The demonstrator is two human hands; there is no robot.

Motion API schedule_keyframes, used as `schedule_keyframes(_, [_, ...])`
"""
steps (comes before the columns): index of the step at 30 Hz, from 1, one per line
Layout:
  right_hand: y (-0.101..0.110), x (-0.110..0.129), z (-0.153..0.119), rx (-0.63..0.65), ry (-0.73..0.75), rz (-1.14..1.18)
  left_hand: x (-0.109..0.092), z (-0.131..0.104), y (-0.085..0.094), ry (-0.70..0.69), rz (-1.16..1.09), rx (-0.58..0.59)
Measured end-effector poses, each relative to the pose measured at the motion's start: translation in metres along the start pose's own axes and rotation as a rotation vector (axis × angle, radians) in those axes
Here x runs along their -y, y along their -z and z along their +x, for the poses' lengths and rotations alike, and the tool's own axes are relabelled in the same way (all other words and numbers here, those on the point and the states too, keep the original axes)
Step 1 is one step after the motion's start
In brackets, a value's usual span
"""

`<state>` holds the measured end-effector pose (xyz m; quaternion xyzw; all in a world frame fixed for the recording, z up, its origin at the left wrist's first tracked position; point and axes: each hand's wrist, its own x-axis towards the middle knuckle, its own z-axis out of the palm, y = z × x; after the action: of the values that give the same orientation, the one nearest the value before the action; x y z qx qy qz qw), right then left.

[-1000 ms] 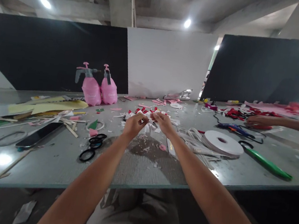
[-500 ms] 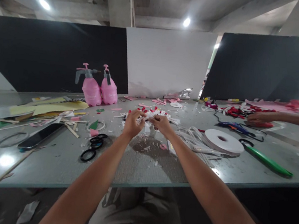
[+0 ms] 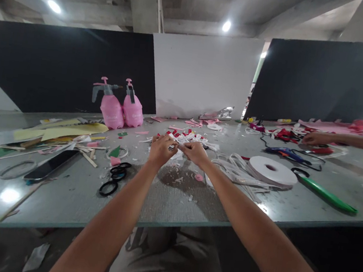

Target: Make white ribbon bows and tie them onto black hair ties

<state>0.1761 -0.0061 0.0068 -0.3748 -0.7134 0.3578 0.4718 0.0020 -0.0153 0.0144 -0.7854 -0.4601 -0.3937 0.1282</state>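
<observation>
My left hand (image 3: 161, 150) and my right hand (image 3: 195, 152) meet fingertip to fingertip over the middle of the table. Both are closed in a pinch on a small white strip (image 3: 176, 146), mostly hidden by the fingers. Just behind them lies a heap of red and white ribbon pieces (image 3: 190, 136), partly covered by my hands. White scraps are scattered on the tabletop below my fingers. Black-handled scissors (image 3: 117, 173) lie left of my left forearm. To the right of my right hand are loose white ribbon strips (image 3: 233, 169) and a white ribbon roll (image 3: 268, 170).
Two pink spray bottles (image 3: 112, 111) stand at the back left. A phone (image 3: 51, 165) and yellow sheets (image 3: 60, 131) lie left. A green-handled tool (image 3: 327, 195) and a blue glue gun (image 3: 288, 154) lie right. Another person's hand (image 3: 316, 138) reaches in at the far right.
My hands stay nearly in place; the fingers of my left hand have curled in closer to the right fingertips. The other person's hand at the far right has lifted slightly.
</observation>
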Motion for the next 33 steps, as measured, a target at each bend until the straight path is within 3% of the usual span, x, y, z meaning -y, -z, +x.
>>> schedule_keyframes(8, [-0.007,-0.009,0.005,-0.04,-0.205,0.334,0.002,0.001,0.001,-0.057,-0.005,0.071])
schedule_keyframes(14, [-0.007,-0.005,0.002,-0.021,-0.18,0.29,0.003,0.001,0.0,-0.052,-0.006,0.091])
schedule_keyframes(18, [-0.004,-0.002,0.0,-0.008,-0.099,0.069,0.0,0.0,-0.003,-0.035,-0.001,0.067])
schedule_keyframes(22, [0.0,0.003,0.001,0.003,0.061,-0.189,0.0,-0.002,-0.007,0.066,-0.053,0.04])
schedule_keyframes(26, [0.004,0.005,0.002,0.046,0.127,-0.251,0.019,-0.002,-0.006,0.269,-0.116,-0.015])
schedule_keyframes(30, [0.005,0.0,0.003,-0.012,0.116,-0.174,0.035,0.002,-0.004,0.439,-0.381,-0.149])
schedule_keyframes(33, [0.005,-0.001,0.004,-0.01,0.107,-0.128,0.027,0.007,-0.005,0.453,-0.641,-0.15])
